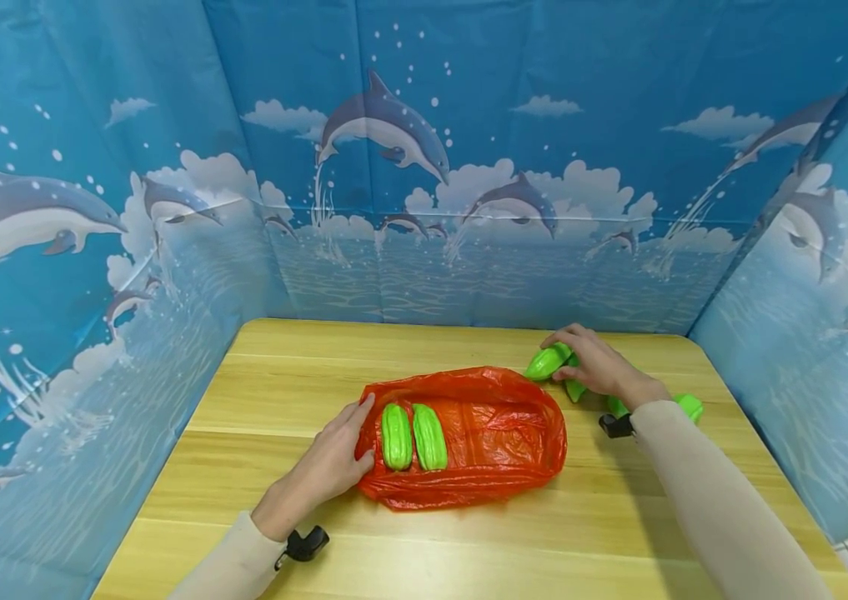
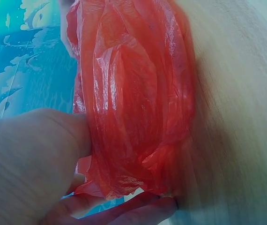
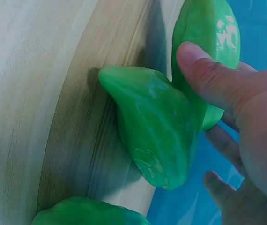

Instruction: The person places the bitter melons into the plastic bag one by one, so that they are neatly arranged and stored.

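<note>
A red plastic bag (image 1: 499,477) lies spread on the table with its mouth facing up. Two green ridged fruits (image 1: 397,437) sit side by side in its left end. My left hand (image 1: 329,458) holds the bag's left edge, thumb at the near side and fingers farther back. Beyond the bag's far right corner, my right hand (image 1: 599,364) grips another green ridged fruit (image 3: 203,28), its thumb on one face and the fingers behind. Right beside that one is a green pear-shaped fruit (image 3: 152,122), partly under the hand in the head view.
More green fruit (image 1: 689,406) lies on the right of the wooden table (image 1: 281,375), partly behind the right wrist. Dolphin-printed blue sheets (image 1: 408,275) stand along the back and both sides. A black strap piece (image 1: 307,544) sits at the left wrist.
</note>
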Motion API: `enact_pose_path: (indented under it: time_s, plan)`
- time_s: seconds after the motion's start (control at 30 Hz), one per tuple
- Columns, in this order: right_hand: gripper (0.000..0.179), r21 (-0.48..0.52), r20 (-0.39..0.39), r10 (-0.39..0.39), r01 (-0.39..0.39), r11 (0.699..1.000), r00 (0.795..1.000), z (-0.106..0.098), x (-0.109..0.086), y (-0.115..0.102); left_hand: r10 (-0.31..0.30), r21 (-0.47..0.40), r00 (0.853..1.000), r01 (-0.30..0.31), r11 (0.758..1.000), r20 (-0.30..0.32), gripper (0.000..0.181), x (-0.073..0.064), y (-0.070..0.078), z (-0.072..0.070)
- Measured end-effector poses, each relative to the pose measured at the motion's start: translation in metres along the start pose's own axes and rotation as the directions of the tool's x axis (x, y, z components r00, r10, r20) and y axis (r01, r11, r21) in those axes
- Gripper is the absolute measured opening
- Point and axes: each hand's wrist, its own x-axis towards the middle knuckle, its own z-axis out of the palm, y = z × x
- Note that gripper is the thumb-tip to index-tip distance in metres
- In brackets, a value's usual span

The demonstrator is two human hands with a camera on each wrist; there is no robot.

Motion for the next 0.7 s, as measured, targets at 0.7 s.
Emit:
enact_pose_path:
  time_s: [0.7]
  plan:
    - [0.052,0.004,-0.090,-0.021,0.021,1.000,0.996,-0.0085,-0.0044,-0.0070,-0.001,-0.008,1.000,0.001,1.000,0.006,0.094,-0.0002,0.0001,-0.0002]
